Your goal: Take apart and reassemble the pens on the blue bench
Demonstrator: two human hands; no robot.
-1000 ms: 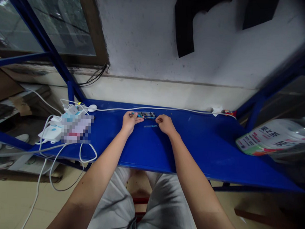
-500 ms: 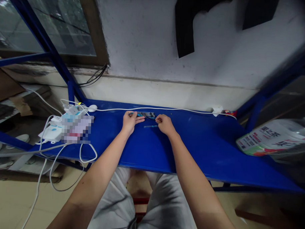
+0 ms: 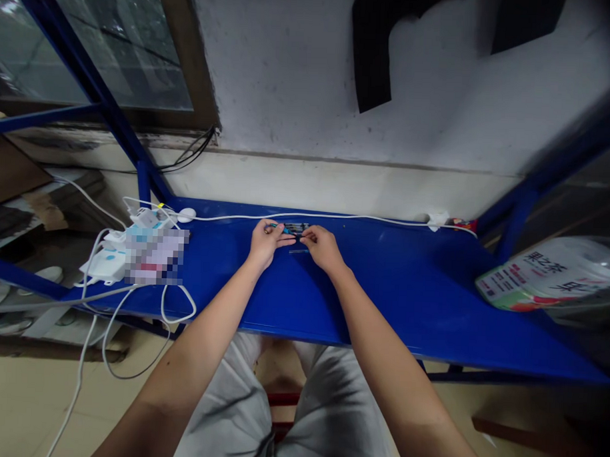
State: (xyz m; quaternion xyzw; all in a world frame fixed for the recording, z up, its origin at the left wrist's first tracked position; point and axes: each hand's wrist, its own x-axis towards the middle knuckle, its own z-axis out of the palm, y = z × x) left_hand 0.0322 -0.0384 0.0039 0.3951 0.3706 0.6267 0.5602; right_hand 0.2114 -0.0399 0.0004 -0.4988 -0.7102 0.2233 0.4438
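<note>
On the blue tabletop (image 3: 383, 284), several slim pens (image 3: 299, 226) lie side by side just beyond my hands. My left hand (image 3: 267, 242) is closed on a teal and dark pen (image 3: 287, 231), which points to the right. The fingertips of my right hand (image 3: 318, 245) are pinched together at the right end of that pen; what they hold is too small to make out. A thin blue piece (image 3: 298, 251) lies on the table below the fingers, its right end close to my right hand.
White power strips (image 3: 104, 258) with tangled cables are at the left, beside a blurred pinkish item (image 3: 159, 253). A white cable runs along the back edge to a crumpled tissue (image 3: 438, 220). A large labelled bottle (image 3: 548, 273) lies at the right.
My right hand has moved left, closer to my left hand and to the end of the held pen. The view has shifted slightly.
</note>
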